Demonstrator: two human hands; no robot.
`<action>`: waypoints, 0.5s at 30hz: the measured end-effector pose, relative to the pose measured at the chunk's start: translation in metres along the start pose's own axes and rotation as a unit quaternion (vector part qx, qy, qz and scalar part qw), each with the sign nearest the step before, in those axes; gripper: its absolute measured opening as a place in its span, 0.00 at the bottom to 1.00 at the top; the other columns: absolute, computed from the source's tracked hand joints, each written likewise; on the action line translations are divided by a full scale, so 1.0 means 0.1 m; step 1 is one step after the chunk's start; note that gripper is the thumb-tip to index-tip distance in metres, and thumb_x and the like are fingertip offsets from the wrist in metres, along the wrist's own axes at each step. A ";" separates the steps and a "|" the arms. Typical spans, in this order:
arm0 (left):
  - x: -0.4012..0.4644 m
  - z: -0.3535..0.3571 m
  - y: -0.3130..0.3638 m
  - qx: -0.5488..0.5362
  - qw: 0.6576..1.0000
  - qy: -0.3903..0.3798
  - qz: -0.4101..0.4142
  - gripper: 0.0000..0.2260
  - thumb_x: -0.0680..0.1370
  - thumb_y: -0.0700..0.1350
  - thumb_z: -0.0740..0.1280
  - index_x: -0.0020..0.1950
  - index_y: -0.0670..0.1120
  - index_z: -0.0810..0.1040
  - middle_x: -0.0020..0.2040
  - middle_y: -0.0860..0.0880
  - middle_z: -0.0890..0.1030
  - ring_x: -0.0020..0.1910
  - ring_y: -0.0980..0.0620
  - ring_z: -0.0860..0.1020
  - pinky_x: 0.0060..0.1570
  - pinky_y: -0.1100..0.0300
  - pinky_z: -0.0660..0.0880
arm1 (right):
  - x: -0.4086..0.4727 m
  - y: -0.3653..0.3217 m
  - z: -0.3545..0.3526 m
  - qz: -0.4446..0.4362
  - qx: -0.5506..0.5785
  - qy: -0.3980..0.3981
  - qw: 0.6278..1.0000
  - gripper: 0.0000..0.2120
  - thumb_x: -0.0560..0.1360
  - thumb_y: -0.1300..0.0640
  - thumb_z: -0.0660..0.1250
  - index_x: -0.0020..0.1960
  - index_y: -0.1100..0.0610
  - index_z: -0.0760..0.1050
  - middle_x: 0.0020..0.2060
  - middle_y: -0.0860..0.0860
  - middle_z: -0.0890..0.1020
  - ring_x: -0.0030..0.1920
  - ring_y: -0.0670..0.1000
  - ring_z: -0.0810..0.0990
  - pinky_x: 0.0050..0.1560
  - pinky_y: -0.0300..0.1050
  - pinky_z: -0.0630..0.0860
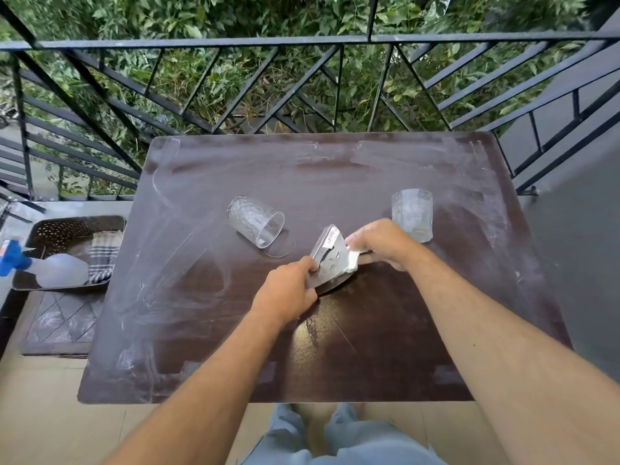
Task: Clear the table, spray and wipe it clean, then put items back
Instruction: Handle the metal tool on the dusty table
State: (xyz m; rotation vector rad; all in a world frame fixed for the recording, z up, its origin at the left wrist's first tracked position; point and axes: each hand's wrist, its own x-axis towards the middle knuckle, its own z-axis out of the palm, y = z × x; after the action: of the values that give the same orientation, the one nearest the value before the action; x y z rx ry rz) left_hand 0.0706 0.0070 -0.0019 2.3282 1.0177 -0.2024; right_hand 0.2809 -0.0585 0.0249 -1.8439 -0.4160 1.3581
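The dark brown table [369, 347] is streaked with white smears. Near its middle my left hand [288, 290] grips the lower edge of a silver metal napkin holder [327, 260], which is tilted up off the tabletop. My right hand [382, 243] is closed on a wad of white napkins [355, 261] at the holder's right side. A clear glass [256, 224] lies on its side just left of the holder, its mouth towards me. A second clear glass [412, 216] stands upright behind my right hand.
Left of the table, a dark tray [77, 226] holds a spray bottle [57, 270] with a blue head and a striped cloth [104, 260]. A black metal railing [302, 41] runs along the table's far side, with foliage beyond. A grey wall stands at the right.
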 end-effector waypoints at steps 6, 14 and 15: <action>0.01 -0.05 -0.09 -0.039 0.999 0.001 -0.004 0.17 0.73 0.42 0.67 0.61 0.53 0.77 0.50 0.49 0.85 0.51 0.43 0.81 0.52 0.53 0.78 | 0.10 -0.08 0.04 0.005 0.008 0.040 0.999 0.08 0.73 0.74 0.67 0.44 0.63 0.79 0.40 0.58 0.82 0.39 0.51 0.83 0.36 0.42 0.81; 0.06 -0.11 -0.21 -0.076 0.997 0.005 -0.003 0.10 0.78 0.44 0.67 0.59 0.52 0.80 0.50 0.51 0.87 0.50 0.45 0.82 0.53 0.54 0.77 | 0.14 -0.15 0.11 0.030 0.094 0.032 0.995 0.14 0.70 0.74 0.59 0.54 0.75 0.73 0.51 0.63 0.80 0.45 0.57 0.84 0.40 0.46 0.83; 0.06 -0.12 -0.22 -0.081 0.997 0.004 -0.004 0.10 0.79 0.45 0.67 0.59 0.53 0.80 0.50 0.51 0.87 0.49 0.45 0.82 0.53 0.53 0.78 | 0.11 -0.18 0.10 0.023 0.077 0.016 0.997 0.15 0.70 0.75 0.57 0.55 0.76 0.73 0.54 0.63 0.80 0.47 0.57 0.83 0.40 0.45 0.83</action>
State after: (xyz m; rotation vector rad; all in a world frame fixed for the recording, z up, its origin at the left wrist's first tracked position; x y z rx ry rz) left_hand 0.0584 0.0292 -0.0045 2.1797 1.0085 -0.1102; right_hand 0.2789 -0.0355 0.0301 -1.7539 -0.2460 1.3514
